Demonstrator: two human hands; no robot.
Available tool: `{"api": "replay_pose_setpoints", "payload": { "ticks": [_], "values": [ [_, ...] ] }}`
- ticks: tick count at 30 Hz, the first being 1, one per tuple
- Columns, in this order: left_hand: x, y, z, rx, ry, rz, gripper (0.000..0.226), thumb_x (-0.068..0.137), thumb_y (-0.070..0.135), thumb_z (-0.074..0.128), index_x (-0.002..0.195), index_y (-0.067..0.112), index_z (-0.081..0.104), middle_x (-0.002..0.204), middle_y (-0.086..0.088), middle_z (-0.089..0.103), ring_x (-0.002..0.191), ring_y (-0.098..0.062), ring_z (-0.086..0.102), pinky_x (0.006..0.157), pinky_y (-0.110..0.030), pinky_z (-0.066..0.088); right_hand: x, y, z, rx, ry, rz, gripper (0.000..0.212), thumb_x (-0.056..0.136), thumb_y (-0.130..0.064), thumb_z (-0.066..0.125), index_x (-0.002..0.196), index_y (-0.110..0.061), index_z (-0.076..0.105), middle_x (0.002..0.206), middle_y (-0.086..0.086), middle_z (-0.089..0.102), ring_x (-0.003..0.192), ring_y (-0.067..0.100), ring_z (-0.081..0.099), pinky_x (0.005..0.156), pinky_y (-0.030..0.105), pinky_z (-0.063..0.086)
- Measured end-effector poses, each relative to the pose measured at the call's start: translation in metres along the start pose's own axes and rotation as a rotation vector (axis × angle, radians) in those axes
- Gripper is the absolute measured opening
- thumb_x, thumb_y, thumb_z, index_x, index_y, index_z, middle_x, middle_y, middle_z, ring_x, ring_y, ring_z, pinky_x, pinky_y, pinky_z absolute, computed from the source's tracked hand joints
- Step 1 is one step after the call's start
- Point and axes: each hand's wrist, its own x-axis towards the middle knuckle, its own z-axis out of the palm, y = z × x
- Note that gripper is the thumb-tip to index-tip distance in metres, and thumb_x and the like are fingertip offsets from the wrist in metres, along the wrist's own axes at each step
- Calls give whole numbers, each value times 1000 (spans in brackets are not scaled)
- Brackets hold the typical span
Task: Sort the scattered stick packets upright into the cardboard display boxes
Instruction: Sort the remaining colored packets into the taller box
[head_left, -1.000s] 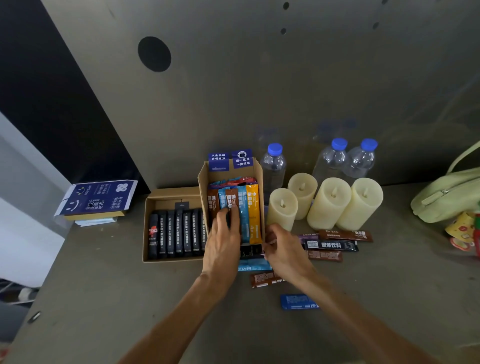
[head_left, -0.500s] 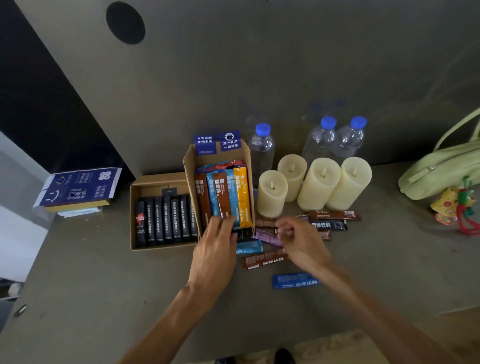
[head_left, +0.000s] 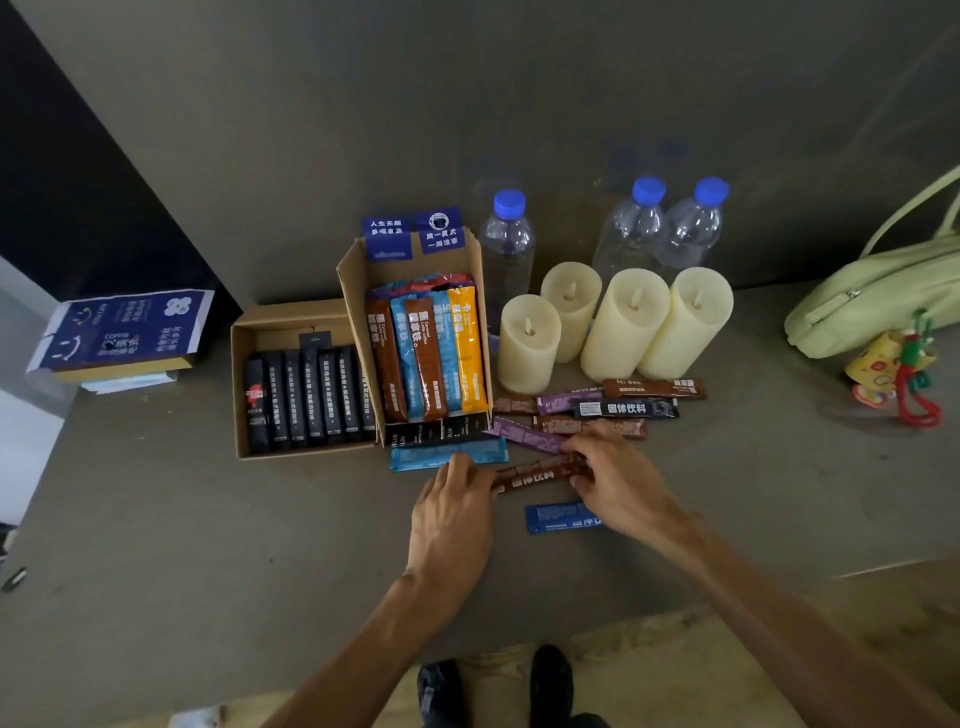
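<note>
A tall cardboard box (head_left: 357, 291) holds several coloured stick packets upright. Beside it, a low cardboard box (head_left: 240, 395) holds a row of black packets. A brown stick packet (head_left: 540, 474) lies in front of the tall box, and my left hand (head_left: 451, 512) pinches its left end while my right hand (head_left: 621, 486) grips its right end. A light blue packet (head_left: 447, 457) lies flat under my left fingertips. A dark blue packet (head_left: 553, 518) sits partly under my right hand. Purple (head_left: 524, 434), black (head_left: 626, 409) and brown (head_left: 654, 387) packets lie scattered behind.
Several cream pillar candles (head_left: 626, 322) and three water bottles (head_left: 506, 244) stand right of the boxes. A green bag (head_left: 878, 301) with a red and yellow charm (head_left: 898, 374) lies at the far right. A blue booklet stack (head_left: 124, 332) sits left. The table's front edge (head_left: 649, 616) is near.
My left hand has drawn back from the tall box's packets to the table in front of it. Both hands now meet at the brown packet. The camera tilted down.
</note>
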Motion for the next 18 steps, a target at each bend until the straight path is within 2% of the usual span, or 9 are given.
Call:
{"api": "replay_pose_setpoints", "payload": {
  "ticks": [3, 5, 7, 9, 11, 13, 16, 18],
  "values": [
    [-2, -4, -3, 5, 63, 16, 11, 94, 25, 61, 103, 22, 67, 105, 4, 59, 98, -18, 59, 86, -34, 52, 2, 0, -2, -28, -10, -18, 29, 92, -25, 67, 121, -24, 65, 114, -9, 50, 104, 12, 59, 90, 34, 52],
    [-4, -8, -9, -19, 101, 10, 3, 91, 21, 64, 91, 22, 67, 98, 6, 64, 96, -17, 58, 85, -32, 50, 4, 0, -6, 42, -4, -39, 19, 94, -28, 66, 112, -25, 69, 105, -11, 56, 97, 10, 61, 84, 32, 51],
    [-5, -11, -18, -189, 45, -101, 8, 95, 20, 60, 90, 24, 65, 92, 10, 67, 89, -12, 61, 77, -28, 51, 4, -2, -16, 211, -39, -13, 9, 94, -29, 67, 102, -26, 71, 95, -10, 65, 81, 4, 65, 73, 24, 50],
    [-6, -12, -25, -475, -89, -308, 12, 99, 23, 56, 90, 25, 64, 86, 11, 67, 80, -6, 63, 65, -21, 49, 4, -6, -28, 396, -100, 42, 7, 95, -31, 65, 95, -26, 70, 85, -4, 70, 66, 2, 66, 66, 19, 50],
    [-6, -15, -29, -625, -118, -408, 16, 99, 24, 57, 86, 26, 65, 83, 10, 68, 77, -5, 63, 60, -14, 43, 3, -10, -35, 592, -107, 114, 12, 97, -29, 64, 91, -24, 72, 81, 6, 71, 63, 7, 65, 71, 26, 50],
    [-8, -17, -32, -712, -70, -458, 17, 98, 23, 58, 83, 24, 66, 80, 6, 70, 72, -3, 64, 57, -11, 43, 2, -14, -41, 753, -121, 167, 15, 99, -21, 61, 92, -20, 74, 79, 7, 71, 63, 10, 63, 69, 28, 49],
    [-12, -17, -37, -893, -3, -506, 15, 99, 19, 57, 88, 14, 67, 74, -3, 72, 60, -3, 63, 54, -17, 46, 1, -18, -43, 818, -161, 181, 14, 99, -16, 61, 94, -15, 74, 79, 4, 68, 63, 9, 61, 57, 19, 44],
    [-13, -15, -45, -1004, 32, -510, 11, 99, 17, 58, 93, 13, 67, 76, -4, 74, 64, -11, 68, 58, -26, 52, 1, -18, -44, 821, -160, 177, 14, 99, -17, 61, 93, -15, 74, 78, 4, 68, 64, 9, 61, 54, 17, 43]
  ]
}}
